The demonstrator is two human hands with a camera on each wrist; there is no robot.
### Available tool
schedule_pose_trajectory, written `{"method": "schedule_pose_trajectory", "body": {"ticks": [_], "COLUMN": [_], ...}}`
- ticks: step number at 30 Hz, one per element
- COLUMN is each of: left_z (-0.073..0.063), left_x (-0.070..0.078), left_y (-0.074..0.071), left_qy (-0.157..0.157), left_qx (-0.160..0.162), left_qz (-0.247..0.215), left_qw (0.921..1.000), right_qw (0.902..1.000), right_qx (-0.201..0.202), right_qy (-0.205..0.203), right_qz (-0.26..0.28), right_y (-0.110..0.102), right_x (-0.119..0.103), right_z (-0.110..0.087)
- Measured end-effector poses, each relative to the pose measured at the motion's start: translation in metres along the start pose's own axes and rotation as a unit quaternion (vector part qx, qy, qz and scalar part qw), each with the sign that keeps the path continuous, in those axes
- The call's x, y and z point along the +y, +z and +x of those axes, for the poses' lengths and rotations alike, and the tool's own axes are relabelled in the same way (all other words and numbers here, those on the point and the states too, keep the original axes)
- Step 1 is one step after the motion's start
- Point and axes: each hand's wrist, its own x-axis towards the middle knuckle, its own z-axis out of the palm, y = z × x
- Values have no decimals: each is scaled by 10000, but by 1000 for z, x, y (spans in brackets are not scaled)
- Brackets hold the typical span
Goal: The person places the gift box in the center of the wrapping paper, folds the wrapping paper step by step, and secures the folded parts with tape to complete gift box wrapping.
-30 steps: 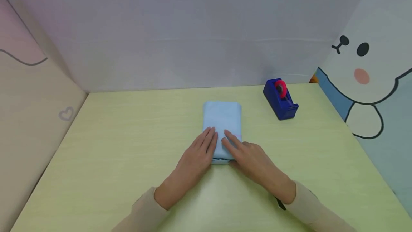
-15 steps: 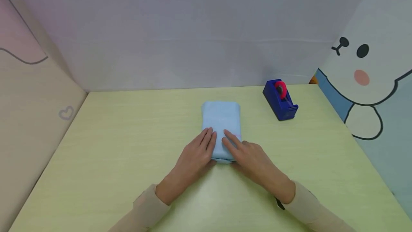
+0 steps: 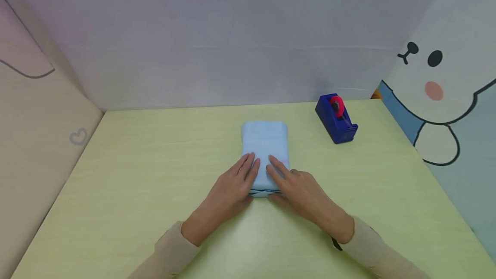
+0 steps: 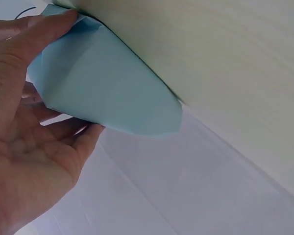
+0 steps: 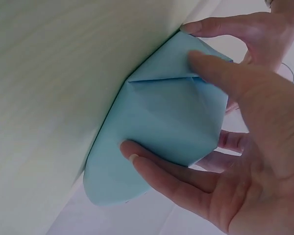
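Note:
A light blue paper-wrapped package (image 3: pixel 265 139) lies flat on the table, its near end showing folded paper flaps. From the left side, my left hand (image 3: pixel 229 187) holds it, fingers over the top edge and thumb low at the near end. My right hand (image 3: pixel 305 189) grips the opposite side, two fingers spread on top. In the right wrist view the right thumb presses the folded end of the package (image 5: pixel 161 105), and the left thumb touches its far corner. The left wrist view shows the left thumb on a lower corner of the package (image 4: pixel 112 81).
A dark blue tape dispenser (image 3: pixel 335 119) with a red-cored roll stands at the back right of the pale yellow-green table (image 3: pixel 166 154). A grey back wall (image 3: pixel 232 38) and printed side panels (image 3: pixel 438 98) bound the table.
The package has shifted very slightly left. At its near end, the left thumb has moved a little outward and the right thumb inward. Both hands otherwise stay in place.

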Motion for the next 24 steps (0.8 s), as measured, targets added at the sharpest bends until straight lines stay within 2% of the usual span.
{"method": "schedule_pose_trajectory", "body": {"ticks": [7, 11, 14, 20, 24], "left_z": [1, 2, 3, 2, 2], "left_x": [1, 2, 2, 1, 1], "left_y": [3, 3, 3, 2, 2], "left_qy": [85, 76, 53, 10, -20], "left_qx": [173, 189, 235, 341, 287], "left_qz": [160, 116, 111, 44, 15], "left_qw": [9997, 9997, 9996, 9994, 9996], "right_qw": [10000, 9995, 9991, 9967, 9942], "right_qx": [-4, 147, 226, 130, 201], "right_qy": [20, 9, -175, -760, -988], "right_qz": [15, -261, -315, 253, 370], "right_y": [-3, -5, -7, -7, -6], "right_x": [-4, -3, -3, -7, -8], "right_z": [-2, -4, -2, 4, 4]}}
